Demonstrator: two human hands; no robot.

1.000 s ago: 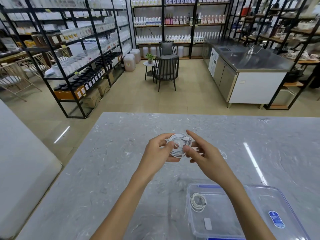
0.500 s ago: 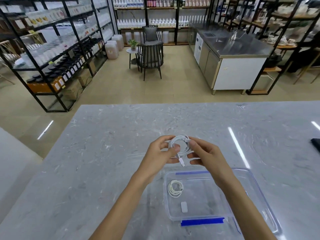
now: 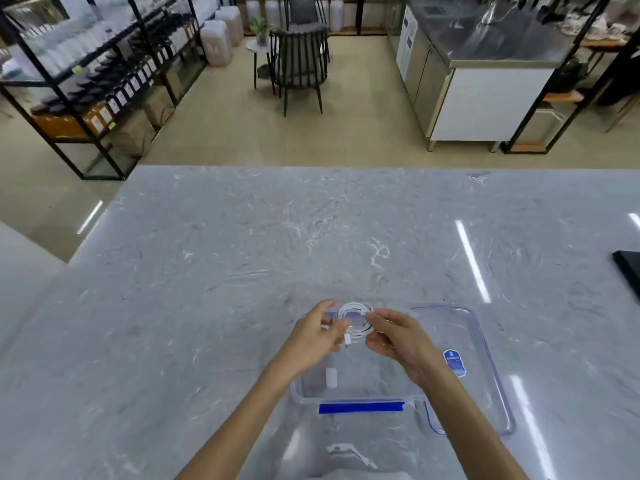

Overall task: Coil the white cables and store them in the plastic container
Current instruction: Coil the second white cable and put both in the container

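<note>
Holding: our left hand point(image 3: 313, 336) and right hand point(image 3: 398, 337) each pinch the coiled white cable point(image 3: 356, 323)
Where: over the plastic container point(image 3: 363, 399), at its far end

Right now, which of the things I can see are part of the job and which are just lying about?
In the job: white cable, coiled, held by left hand and right hand; plastic container; its lid; small white block inside the container.
Lying about: black object at far right; chair; steel counter.
</note>
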